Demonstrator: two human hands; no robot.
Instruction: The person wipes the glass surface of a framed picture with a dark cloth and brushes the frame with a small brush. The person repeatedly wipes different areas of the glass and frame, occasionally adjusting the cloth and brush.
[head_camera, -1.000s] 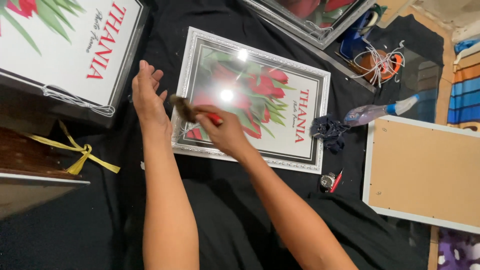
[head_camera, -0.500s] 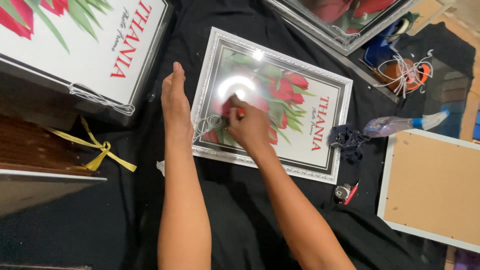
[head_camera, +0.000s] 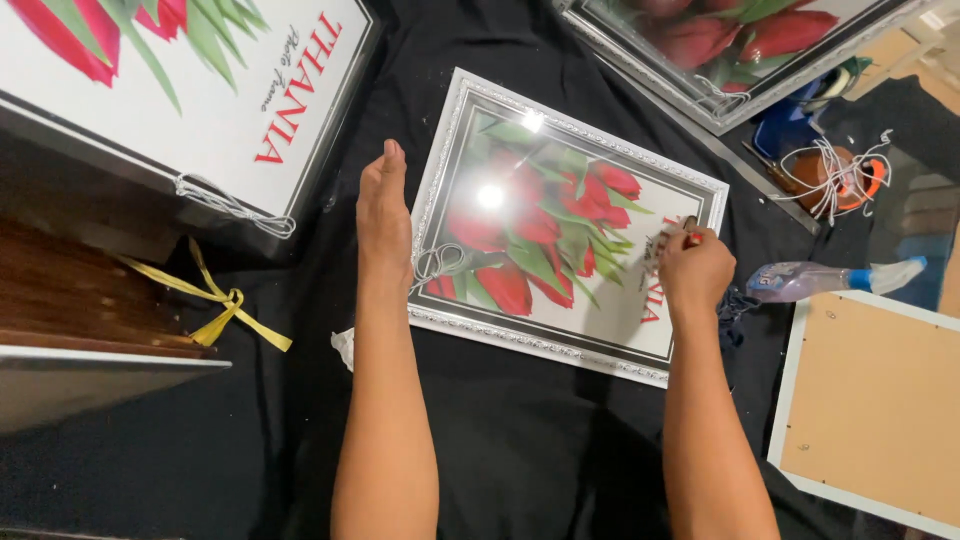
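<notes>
On the black cloth (head_camera: 520, 430), the right hand (head_camera: 693, 268), fingers clamped on a brush (head_camera: 668, 238), has swept across to the picture frame's (head_camera: 440, 180) three o'clock edge; the left hand (head_camera: 384, 215), fingers straight together, steadies nine o'clock.

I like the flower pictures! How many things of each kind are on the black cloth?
Tulip pictures: 3
Backing board: 1
Spray bottle: 1
Brush: 1
Yellow ribbon: 1
Total: 7
</notes>
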